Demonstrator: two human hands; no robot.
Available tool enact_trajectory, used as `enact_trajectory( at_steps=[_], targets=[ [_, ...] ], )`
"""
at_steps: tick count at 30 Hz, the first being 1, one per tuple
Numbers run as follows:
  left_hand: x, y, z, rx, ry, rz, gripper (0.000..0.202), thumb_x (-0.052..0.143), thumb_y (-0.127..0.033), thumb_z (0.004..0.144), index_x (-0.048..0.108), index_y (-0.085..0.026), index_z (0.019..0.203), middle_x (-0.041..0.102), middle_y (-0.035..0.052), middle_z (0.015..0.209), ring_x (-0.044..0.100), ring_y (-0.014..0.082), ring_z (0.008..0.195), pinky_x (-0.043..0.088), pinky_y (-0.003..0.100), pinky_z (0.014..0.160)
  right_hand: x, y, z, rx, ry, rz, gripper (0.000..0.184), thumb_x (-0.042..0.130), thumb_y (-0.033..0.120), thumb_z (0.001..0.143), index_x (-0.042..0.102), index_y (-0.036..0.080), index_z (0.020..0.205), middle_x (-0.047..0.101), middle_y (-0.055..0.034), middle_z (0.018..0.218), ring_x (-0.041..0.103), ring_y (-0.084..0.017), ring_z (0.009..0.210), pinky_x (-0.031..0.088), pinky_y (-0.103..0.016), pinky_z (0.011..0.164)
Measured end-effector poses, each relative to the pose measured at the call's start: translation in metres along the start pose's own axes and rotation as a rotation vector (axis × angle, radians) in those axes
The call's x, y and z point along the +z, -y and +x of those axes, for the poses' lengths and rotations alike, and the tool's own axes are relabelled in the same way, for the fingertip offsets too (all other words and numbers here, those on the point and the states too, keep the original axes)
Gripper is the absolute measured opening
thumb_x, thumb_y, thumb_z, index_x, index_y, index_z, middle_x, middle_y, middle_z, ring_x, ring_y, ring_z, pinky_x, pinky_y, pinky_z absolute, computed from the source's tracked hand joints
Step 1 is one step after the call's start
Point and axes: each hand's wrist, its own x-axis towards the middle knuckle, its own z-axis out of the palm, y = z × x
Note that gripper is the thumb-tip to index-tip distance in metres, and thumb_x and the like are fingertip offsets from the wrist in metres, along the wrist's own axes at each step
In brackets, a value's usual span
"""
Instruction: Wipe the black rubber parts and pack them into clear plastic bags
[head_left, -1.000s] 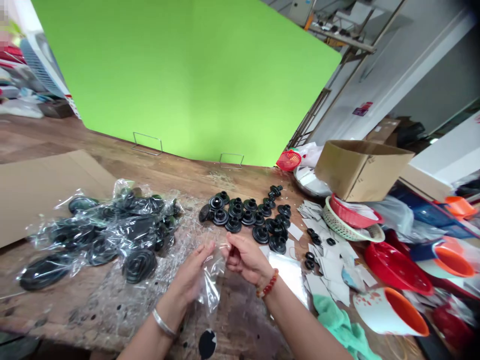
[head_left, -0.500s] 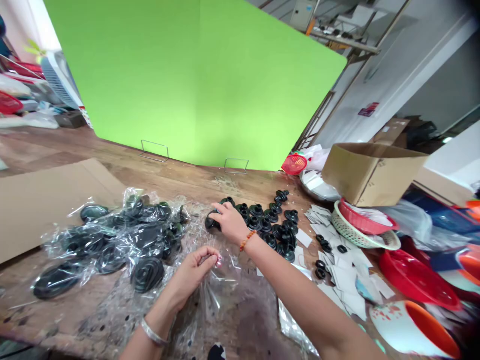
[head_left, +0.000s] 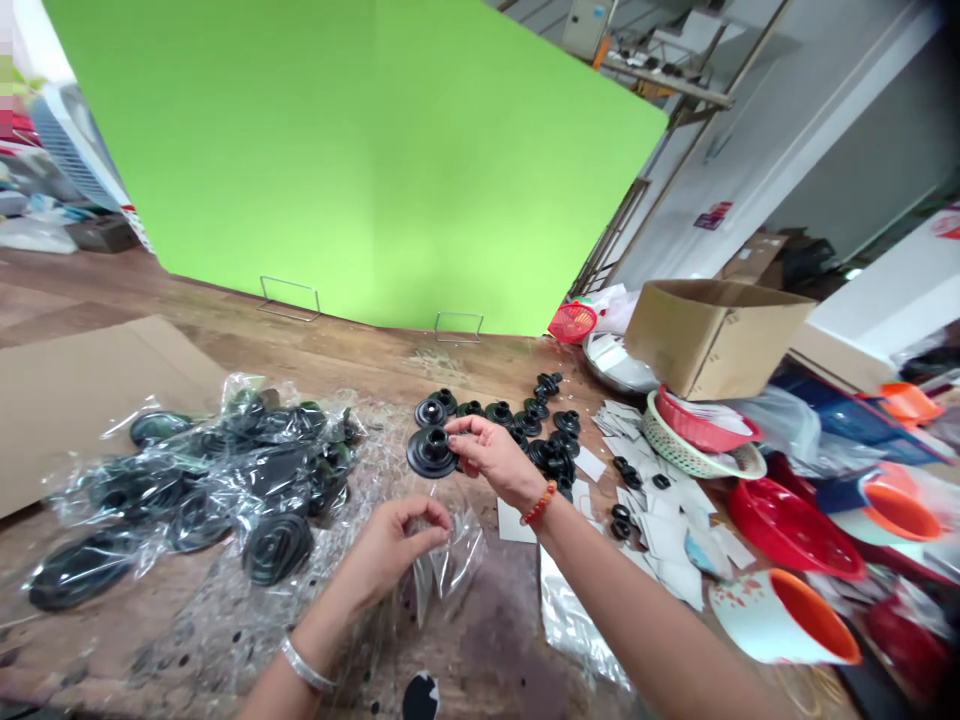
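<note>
My right hand (head_left: 501,462) grips a black round stepped disc (head_left: 429,455) with a raised hub, pinching it by the hub between thumb and fingers. Lower and to the left, my left hand (head_left: 399,545) has its fingers curled at the top of a clear plastic bag (head_left: 457,560), which hangs below the fingertips. Behind the right hand stand several similar black discs (head_left: 499,412), hubs up on the table. Left of my hands lies a pile of black discs wrapped in clear plastic (head_left: 274,470).
A brown cardboard sheet (head_left: 112,385) covers the table's left side. White cards (head_left: 667,540) and small black rings (head_left: 621,522) lie at the right, near a basket (head_left: 660,440), a cardboard box (head_left: 712,335) and an orange-lined white container (head_left: 772,615). A green board (head_left: 360,170) stands behind.
My right hand has drawn the black disc off the group and towards me, turning its hub into view. My left hand stays low by the plastic bag. The whole view has shifted slightly.
</note>
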Motion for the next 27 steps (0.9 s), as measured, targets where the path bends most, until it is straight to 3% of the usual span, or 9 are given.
enact_trajectory(
  at_steps=[6, 11, 17, 19, 22, 25, 27],
  targets=[
    [0.015, -0.010, -0.003, 0.001, -0.112, 0.016, 0.011, 0.066, -0.030, 0.071, 0.068, -0.019, 0.071, 0.066, 0.0007, 0.073, 0.054, 0.0165, 0.067, 0.038, 0.024, 0.063, -0.024, -0.007, -0.032, 0.051, 0.022, 0.002, 0.035, 0.074, 0.036, 0.068, 0.058, 0.016, 0.091, 0.054, 0.0072, 0.057, 0.041, -0.005, 0.046, 0.028, -0.018, 0.046],
    [0.021, -0.005, -0.004, -0.009, -0.192, 0.028, 0.015, 0.063, -0.033, 0.075, 0.061, -0.018, 0.076, 0.054, -0.0029, 0.066, 0.039, 0.0108, 0.054, 0.031, 0.022, 0.053, -0.039, -0.025, -0.045, 0.138, 0.038, 0.050, 0.034, 0.077, 0.034, 0.065, 0.064, 0.014, 0.090, 0.059, 0.0041, 0.062, 0.044, -0.005, 0.046, 0.032, -0.018, 0.045],
    [0.033, -0.001, -0.001, 0.001, -0.102, -0.063, 0.013, 0.063, -0.032, 0.075, 0.058, -0.020, 0.076, 0.056, -0.0012, 0.073, 0.051, 0.0146, 0.067, 0.039, 0.023, 0.063, -0.041, -0.042, -0.057, 0.290, 0.177, 0.065, 0.030, 0.075, 0.035, 0.066, 0.071, 0.015, 0.088, 0.062, 0.0021, 0.063, 0.047, -0.005, 0.048, 0.034, -0.017, 0.044],
    [0.035, -0.003, -0.002, 0.017, -0.067, -0.082, 0.014, 0.065, -0.032, 0.074, 0.059, -0.020, 0.074, 0.062, 0.0039, 0.091, 0.057, 0.0200, 0.089, 0.042, 0.027, 0.077, -0.040, -0.044, -0.061, 0.275, 0.161, -0.012, 0.025, 0.072, 0.034, 0.068, 0.072, 0.017, 0.086, 0.062, 0.0021, 0.064, 0.045, -0.006, 0.047, 0.034, -0.017, 0.043],
    [0.036, -0.007, -0.003, 0.001, -0.001, -0.123, 0.018, 0.066, -0.036, 0.074, 0.058, -0.019, 0.072, 0.061, 0.0085, 0.116, 0.051, 0.0259, 0.114, 0.040, 0.032, 0.091, -0.036, -0.041, -0.067, 0.170, 0.087, -0.176, 0.018, 0.069, 0.028, 0.069, 0.074, 0.017, 0.082, 0.064, 0.0017, 0.065, 0.045, -0.007, 0.049, 0.035, -0.019, 0.046],
    [0.039, -0.007, -0.003, -0.070, 0.050, -0.159, 0.023, 0.065, -0.041, 0.075, 0.056, -0.020, 0.075, 0.063, 0.0077, 0.115, 0.057, 0.0243, 0.105, 0.043, 0.031, 0.085, -0.029, -0.036, -0.074, 0.050, 0.008, -0.352, 0.015, 0.064, 0.021, 0.070, 0.074, 0.015, 0.079, 0.066, 0.0002, 0.066, 0.047, -0.008, 0.053, 0.035, -0.020, 0.050],
    [0.041, -0.004, -0.002, -0.112, 0.006, -0.174, 0.025, 0.064, -0.042, 0.075, 0.054, -0.020, 0.076, 0.064, 0.0070, 0.112, 0.060, 0.0231, 0.099, 0.045, 0.030, 0.081, -0.024, -0.032, -0.080, -0.001, -0.026, -0.459, 0.017, 0.062, 0.020, 0.071, 0.075, 0.015, 0.080, 0.064, 0.0004, 0.062, 0.046, -0.009, 0.053, 0.033, -0.020, 0.049]
  ],
)
